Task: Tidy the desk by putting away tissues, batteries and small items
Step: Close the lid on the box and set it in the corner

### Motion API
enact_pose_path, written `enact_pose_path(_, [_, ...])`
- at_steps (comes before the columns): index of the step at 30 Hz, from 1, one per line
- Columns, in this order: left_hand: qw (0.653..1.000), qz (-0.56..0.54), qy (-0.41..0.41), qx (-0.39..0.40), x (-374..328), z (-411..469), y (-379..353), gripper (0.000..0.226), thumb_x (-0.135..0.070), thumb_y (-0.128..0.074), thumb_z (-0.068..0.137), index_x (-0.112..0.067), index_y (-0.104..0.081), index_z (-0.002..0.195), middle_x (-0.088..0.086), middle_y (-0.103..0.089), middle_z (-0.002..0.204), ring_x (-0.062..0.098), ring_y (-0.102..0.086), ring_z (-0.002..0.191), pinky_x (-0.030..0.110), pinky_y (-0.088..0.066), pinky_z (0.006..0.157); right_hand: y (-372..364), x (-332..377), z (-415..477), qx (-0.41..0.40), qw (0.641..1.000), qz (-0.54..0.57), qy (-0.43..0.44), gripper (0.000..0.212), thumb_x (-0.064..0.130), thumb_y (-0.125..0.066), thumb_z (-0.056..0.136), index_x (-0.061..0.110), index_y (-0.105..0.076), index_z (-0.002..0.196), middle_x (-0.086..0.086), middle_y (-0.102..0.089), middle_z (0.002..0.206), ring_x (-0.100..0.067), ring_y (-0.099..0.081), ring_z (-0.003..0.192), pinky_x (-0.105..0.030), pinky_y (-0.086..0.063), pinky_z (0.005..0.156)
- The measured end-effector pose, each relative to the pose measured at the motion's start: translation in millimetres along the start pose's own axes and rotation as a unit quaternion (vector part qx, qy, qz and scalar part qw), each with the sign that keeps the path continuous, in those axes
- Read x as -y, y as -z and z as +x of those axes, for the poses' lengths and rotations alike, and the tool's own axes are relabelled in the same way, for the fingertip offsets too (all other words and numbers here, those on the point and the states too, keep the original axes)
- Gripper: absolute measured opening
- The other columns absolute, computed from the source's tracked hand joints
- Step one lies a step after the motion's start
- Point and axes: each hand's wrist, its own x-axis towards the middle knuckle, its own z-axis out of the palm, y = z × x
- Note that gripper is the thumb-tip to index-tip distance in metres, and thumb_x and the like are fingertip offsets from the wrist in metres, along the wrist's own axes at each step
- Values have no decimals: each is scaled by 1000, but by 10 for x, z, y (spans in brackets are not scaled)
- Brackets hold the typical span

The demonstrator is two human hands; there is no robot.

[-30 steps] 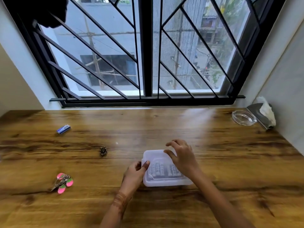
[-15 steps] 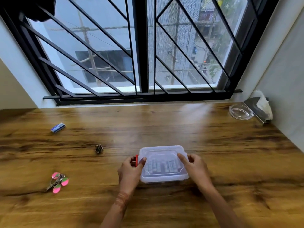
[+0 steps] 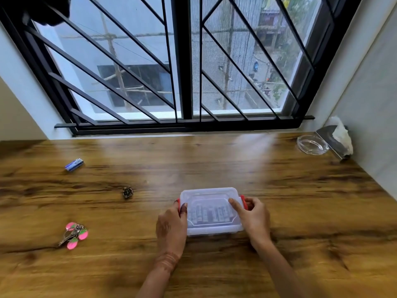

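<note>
A clear lidded box (image 3: 211,211) of batteries (image 3: 209,214) sits mid-bench (image 3: 214,164). The left hand (image 3: 170,229) and right hand (image 3: 253,220) each curl round one end, beside the red latches (image 3: 242,201). It looks stiff, smooth and probably weighty, so it is best gripped by both ends.

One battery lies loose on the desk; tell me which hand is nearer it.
Left. The left hand grips the clear box by its left end; the blue battery lies far to its left, toward the window. The right hand holds the right end, farther off.
</note>
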Motion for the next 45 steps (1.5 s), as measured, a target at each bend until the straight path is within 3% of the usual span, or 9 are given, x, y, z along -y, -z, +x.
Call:
enact_pose_path(2, [1000, -6, -1, 0, -2, -5, 3, 28, -26, -50, 94, -7, -67, 105, 12, -72, 88, 24, -67, 76, 31, -52, 64, -7, -16, -63, -12, 999, 7, 36, 46, 36, -75, 72, 11, -60, 108, -4, -65, 100, -16, -61, 90, -23, -49, 71])
enact_pose_path(8, [1000, -21, -11, -5, 35, -9, -8, 28, -28, -48, 94, -10, -68, 103, 11, -73, 83, 24, -66, 73, 29, -47, 61, -7, -102, -175, 27, 996, 56, 63, 50, 24, -68, 82, 7, -54, 126, -4, -62, 119, -16, -58, 107, -39, -48, 97])
enact_pose_path(16, [1000, 7, -12, 13, 16, -18, 49, 33, -32, -45, 95, -11, -65, 109, 11, -72, 89, 23, -66, 78, 23, -42, 62, 30, -84, -184, 55, 992, -9, 111, 47, 30, -56, 90, 6, -50, 131, -4, -53, 134, -15, -48, 125, -40, -41, 105])
enact_pose_path(19, [997, -17, 18, 71, 52, -6, 109, 32, -39, -47, 93, -15, -66, 98, 3, -66, 76, 13, -57, 65, 19, -40, 52, 54, -71, -195, 73, 994, -24, 81, 46, 34, -55, 90, 11, -52, 129, -1, -60, 125, -14, -57, 113, -34, -50, 94])
enact_pose_path(22, [989, -53, 53, 129, 117, -7, 125, 32, -46, -56, 86, -17, -67, 94, 3, -66, 75, 15, -59, 68, 27, -49, 61, 50, -31, -179, 85, 995, -43, 38, 32, 35, -53, 91, 13, -60, 113, -1, -67, 100, -12, -62, 89, -32, -55, 77])
enact_pose_path(28, [981, -95, 38, 163, 70, 134, 169, 36, -37, -64, 82, -12, -66, 109, 3, -72, 90, 14, -65, 79, 21, -51, 62, 85, 53, -155, 70, 997, -31, 0, 21, 31, -54, 90, 15, -63, 102, -1, -68, 92, -15, -64, 86, -44, -54, 82])
enact_pose_path(33, [969, -130, -5, 211, -233, 399, 120, 41, -37, -66, 81, -17, -64, 117, 0, -73, 94, 15, -67, 84, 38, -57, 76, 382, 162, -113, 43, 998, 38, -13, 13, 30, -56, 90, 20, -62, 94, 1, -68, 87, -13, -65, 81, -34, -54, 72])
enact_pose_path(39, [917, -231, -46, 320, -897, 601, -205, 37, -20, -62, 87, -14, -58, 124, 3, -70, 90, 12, -65, 76, 23, -56, 53, 953, 171, 33, -36, 987, 141, -62, 28, 31, -51, 93, 8, -67, 97, -2, -73, 83, -10, -68, 69, -19, -49, 52])
enact_pose_path(45, [863, -267, -48, 427, -1769, 608, -798, 31, -12, -58, 89, -8, -58, 120, 6, -66, 92, 19, -63, 79, 33, -58, 63, 1641, 121, 215, -134, 969, 190, -88, 27, 30, -48, 95, 10, -64, 100, -1, -71, 85, -6, -65, 67, -12, -46, 46])
